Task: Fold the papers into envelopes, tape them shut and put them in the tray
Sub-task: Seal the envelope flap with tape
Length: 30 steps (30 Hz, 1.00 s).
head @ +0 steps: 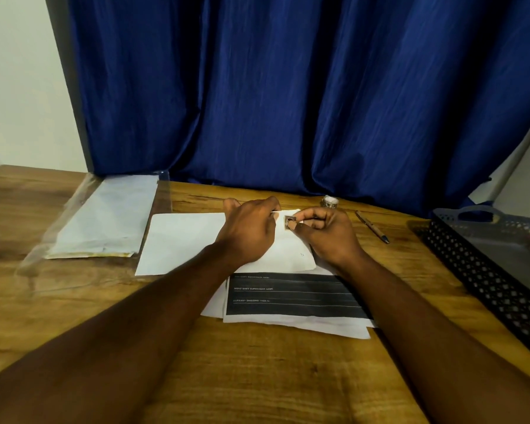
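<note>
At table centre: folded paper (181, 240) lies flat, overlapping printed sheets (294, 296).
Left hand (248, 231): on the folded paper, fingers bent at its far edge; grasping or only pressing, I cannot tell.
Right hand (325, 234): pinches a tape piece (289, 223) over the paper's far right corner.
Tape roll (329, 202): just behind the right hand.
Tray (471, 270): far right, well apart.

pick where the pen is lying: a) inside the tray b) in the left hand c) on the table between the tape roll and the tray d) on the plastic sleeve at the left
c: the pen lies on the bare table, to the right of the tape roll and to the left of the tray, and neither hand touches it.
</note>
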Available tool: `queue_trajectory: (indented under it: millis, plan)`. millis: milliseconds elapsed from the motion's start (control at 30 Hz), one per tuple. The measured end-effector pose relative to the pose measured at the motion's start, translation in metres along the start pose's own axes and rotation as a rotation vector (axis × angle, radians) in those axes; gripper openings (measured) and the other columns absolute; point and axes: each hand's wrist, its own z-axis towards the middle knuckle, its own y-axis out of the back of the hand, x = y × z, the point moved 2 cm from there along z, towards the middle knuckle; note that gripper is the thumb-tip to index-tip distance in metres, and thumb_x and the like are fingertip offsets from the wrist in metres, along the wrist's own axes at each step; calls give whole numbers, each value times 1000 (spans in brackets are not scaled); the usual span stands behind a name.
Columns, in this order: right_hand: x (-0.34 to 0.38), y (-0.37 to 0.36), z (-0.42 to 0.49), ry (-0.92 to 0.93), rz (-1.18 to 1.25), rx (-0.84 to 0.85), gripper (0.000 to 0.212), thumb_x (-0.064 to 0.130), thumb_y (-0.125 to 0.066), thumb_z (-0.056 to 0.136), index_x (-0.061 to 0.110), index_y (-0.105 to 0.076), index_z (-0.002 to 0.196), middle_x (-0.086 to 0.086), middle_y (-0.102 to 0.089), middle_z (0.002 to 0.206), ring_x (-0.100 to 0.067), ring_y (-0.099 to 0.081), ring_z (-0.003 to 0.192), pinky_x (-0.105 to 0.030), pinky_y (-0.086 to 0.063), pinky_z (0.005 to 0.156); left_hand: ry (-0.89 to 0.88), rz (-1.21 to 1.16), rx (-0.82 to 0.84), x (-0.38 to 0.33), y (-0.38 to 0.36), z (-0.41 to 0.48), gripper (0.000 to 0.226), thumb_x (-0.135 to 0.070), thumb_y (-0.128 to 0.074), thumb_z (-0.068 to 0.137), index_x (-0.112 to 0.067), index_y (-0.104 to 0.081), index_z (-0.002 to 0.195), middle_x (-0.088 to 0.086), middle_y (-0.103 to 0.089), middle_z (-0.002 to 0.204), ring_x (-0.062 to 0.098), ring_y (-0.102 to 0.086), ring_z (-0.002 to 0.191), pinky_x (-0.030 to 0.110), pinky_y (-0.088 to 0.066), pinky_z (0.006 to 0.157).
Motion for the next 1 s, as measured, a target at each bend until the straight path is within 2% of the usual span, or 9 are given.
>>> queue_trajectory:
  millis: [300,467,667,867,1000]
  plan:
    - [3,2,1,27,-68,9,8,6,-83,88,11,-81,95,-10,-81,89,-35,-79,91,-60,-62,91,-32,21,-27,2,0,0,16,-21,-45,106,-25,-59,113,-4,-67,100,20,-58,92,43,-27,93]
    - [10,3,-1,57,-146,-12,7,7,-83,89,10,-82,94,-3,-81,87,-22,-79,86,-39,-65,83,-45,35,-33,3,-1,1,16,-23,-45,107,-24,-59,115,-2,-68,102,20,-58,93,43,-26,92]
    - [15,6,-5,78,-189,-35,7,6,-83,89,10,-81,94,-1,-81,85,-13,-77,80,-20,-60,70,-55,35,-40,1,-2,0,17,-25,-46,106,-24,-59,117,-1,-69,105,19,-57,94,42,-25,92]
    - [18,7,-4,119,-277,-3,8,11,-85,88,17,-81,92,4,-81,85,-16,-77,82,-30,-63,78,-51,39,-28,0,-1,-2,18,-25,-46,106,-23,-60,118,-1,-70,107,19,-57,94,42,-25,92]
    - [22,9,-4,141,-344,8,7,14,-85,88,19,-81,90,7,-80,86,-8,-73,78,-22,-56,72,-49,24,-30,-1,-1,-3,19,-28,-47,107,-22,-60,119,0,-71,110,21,-58,97,43,-25,92]
